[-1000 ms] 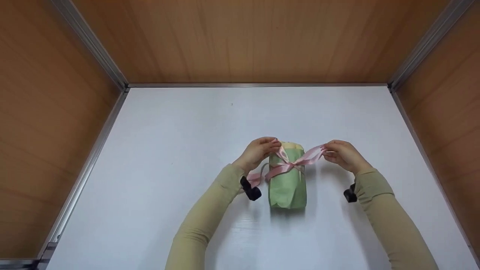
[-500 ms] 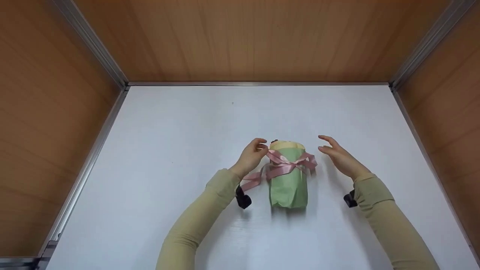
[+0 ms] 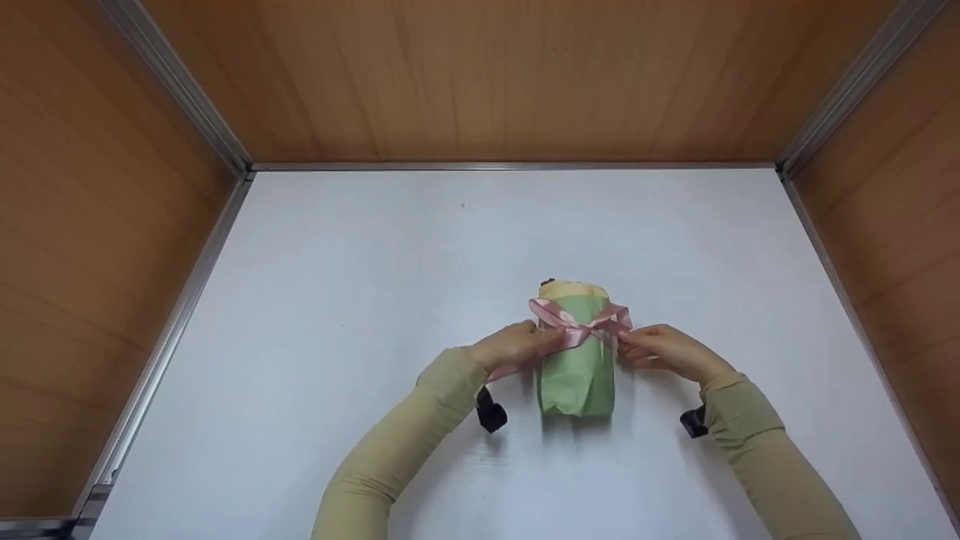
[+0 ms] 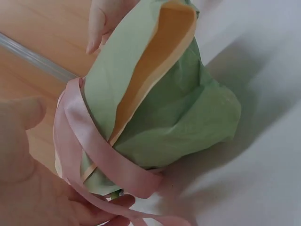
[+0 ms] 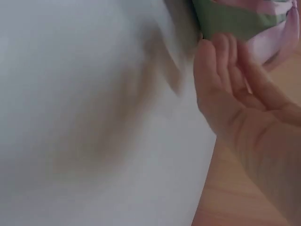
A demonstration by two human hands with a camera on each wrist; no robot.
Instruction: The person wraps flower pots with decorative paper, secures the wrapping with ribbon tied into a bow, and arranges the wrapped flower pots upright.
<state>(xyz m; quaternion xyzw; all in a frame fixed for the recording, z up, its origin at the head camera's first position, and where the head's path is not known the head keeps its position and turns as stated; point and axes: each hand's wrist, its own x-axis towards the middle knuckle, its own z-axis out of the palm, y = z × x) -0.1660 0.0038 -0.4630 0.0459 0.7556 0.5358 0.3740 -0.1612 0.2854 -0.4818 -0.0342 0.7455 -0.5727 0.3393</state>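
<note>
A bundle wrapped in green paper (image 3: 576, 386) lies on the white table, with cream paper and a small dark red bit at its top end. Round its middle runs a pink ribbon (image 4: 94, 141) tied in a bow (image 3: 583, 328). My left hand (image 3: 517, 346) is at the bundle's left side, its fingers against the ribbon. In the left wrist view its thumb stands apart from the fingers, and the ribbon passes over them. My right hand (image 3: 671, 350) touches the right side below the bow's right loop, its fingers (image 5: 225, 61) fairly straight. Part of the ribbon's left tail is hidden.
The white table (image 3: 360, 255) is bounded by wooden panels (image 3: 480, 82) at the back and both sides, with metal rails (image 3: 517, 166) along the edges. A black wrist camera (image 3: 491, 416) hangs from the left wrist, another (image 3: 694, 422) from the right.
Both hands have let go of the bow's loops, which sank to the bundle. The hands then moved lower and inward to the bundle's sides. The bundle has stayed in place.
</note>
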